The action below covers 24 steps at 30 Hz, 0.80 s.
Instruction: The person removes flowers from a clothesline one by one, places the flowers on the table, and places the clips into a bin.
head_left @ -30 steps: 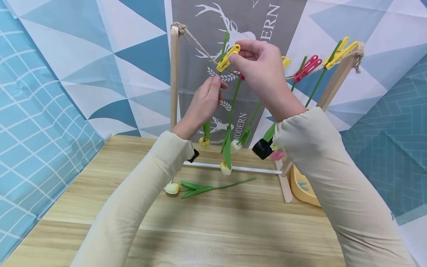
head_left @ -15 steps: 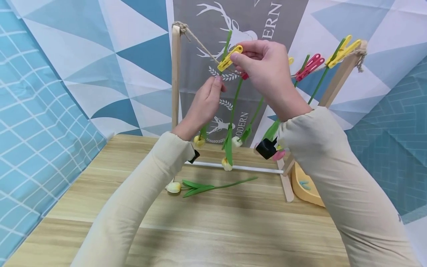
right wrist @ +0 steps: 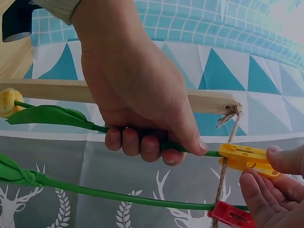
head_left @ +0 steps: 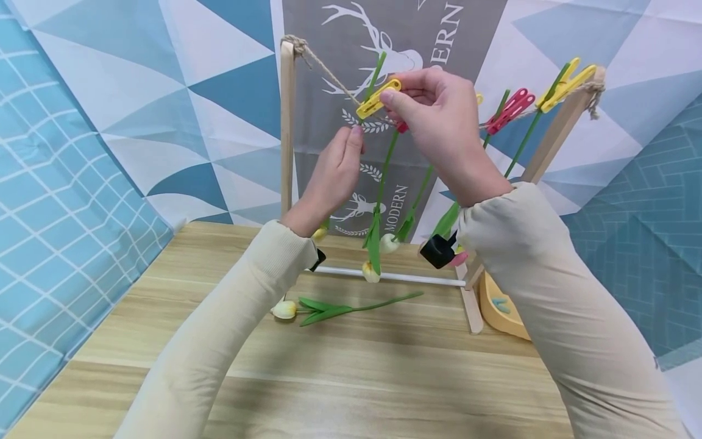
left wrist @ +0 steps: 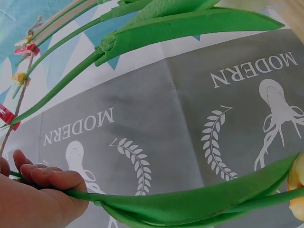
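Compared with a second ago, the tulip [head_left: 375, 74] tilts more: its bloom [head_left: 320, 234] has swung left, partly hidden by the left wrist, and its stem tip leans further right. Its long axis runs steeply across the rope [head_left: 332, 75], bloom downward. The left hand [head_left: 333, 167] curls its fingers round the stem, just below the yellow clothespin [head_left: 378, 99]; the right hand [head_left: 446, 119] pinches the clothespin's handles, slanting up to the right.

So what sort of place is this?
Probably a makeshift tabletop set indoors: creased tile-print sheeting beside a wood-grain table, and artificial-looking tulips clipped to a rope above it.
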Each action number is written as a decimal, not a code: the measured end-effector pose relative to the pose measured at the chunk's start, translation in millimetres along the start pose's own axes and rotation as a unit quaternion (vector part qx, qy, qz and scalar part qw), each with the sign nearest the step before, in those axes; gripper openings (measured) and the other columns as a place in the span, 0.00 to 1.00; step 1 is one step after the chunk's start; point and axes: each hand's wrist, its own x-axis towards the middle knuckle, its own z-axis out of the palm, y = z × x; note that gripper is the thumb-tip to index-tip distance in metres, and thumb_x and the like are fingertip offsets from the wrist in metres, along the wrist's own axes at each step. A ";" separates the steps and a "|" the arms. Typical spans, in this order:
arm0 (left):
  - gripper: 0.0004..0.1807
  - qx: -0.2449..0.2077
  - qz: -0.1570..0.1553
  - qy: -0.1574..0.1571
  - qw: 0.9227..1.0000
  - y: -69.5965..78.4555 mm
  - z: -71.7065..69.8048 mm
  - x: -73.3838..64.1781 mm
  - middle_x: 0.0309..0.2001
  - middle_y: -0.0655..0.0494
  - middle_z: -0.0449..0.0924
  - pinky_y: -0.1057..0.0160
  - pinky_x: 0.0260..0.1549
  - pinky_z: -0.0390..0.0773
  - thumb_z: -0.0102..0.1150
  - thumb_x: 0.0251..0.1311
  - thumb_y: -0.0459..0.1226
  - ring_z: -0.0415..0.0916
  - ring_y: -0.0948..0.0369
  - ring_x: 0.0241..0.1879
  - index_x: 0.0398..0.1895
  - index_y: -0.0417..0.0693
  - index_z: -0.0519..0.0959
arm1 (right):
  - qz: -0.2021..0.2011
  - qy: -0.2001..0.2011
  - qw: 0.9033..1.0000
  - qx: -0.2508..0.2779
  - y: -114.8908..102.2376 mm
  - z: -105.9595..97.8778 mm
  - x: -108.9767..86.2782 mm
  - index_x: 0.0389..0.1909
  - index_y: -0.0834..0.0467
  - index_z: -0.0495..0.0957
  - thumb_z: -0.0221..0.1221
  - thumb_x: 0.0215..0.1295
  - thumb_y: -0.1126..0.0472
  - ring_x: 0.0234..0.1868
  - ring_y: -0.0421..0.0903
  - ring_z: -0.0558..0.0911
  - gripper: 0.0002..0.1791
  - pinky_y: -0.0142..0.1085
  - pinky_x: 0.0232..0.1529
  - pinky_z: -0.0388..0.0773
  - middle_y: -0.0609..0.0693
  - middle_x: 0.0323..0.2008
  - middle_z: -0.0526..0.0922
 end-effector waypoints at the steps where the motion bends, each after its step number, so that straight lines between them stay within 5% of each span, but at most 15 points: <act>1: 0.21 0.001 0.002 0.001 1.000 0.5 -0.3 -0.5 0.29 0.55 0.61 0.66 0.30 0.63 0.27 0.73 0.48 0.61 0.59 0.30 0.37 0.44 0.66 | -0.003 0.001 1.000 0.002 0.1 -0.1 -0.5 0.46 0.61 0.79 0.62 0.58 0.61 0.35 0.43 0.81 0.15 0.30 0.41 0.77 0.47 0.34 0.81; 14: 0.19 0.001 0.000 0.020 1.000 -3.1 -4.6 -3.8 0.26 0.55 0.59 0.66 0.27 0.60 0.28 0.73 0.48 0.58 0.58 0.26 0.31 0.45 0.64 | -0.040 0.031 0.997 0.060 -1.2 -2.6 -0.6 0.43 0.63 0.80 0.63 0.56 0.63 0.37 0.44 0.82 0.14 0.28 0.42 0.79 0.50 0.37 0.82; 24: 0.19 0.029 -0.007 0.016 0.999 -8.5 -7.9 -6.2 0.25 0.54 0.58 0.64 0.27 0.59 0.28 0.73 0.47 0.56 0.57 0.26 0.28 0.46 0.60 | -0.031 0.035 0.991 0.123 3.5 -9.2 -3.9 0.42 0.64 0.80 0.64 0.56 0.65 0.33 0.45 0.82 0.12 0.28 0.41 0.79 0.51 0.35 0.83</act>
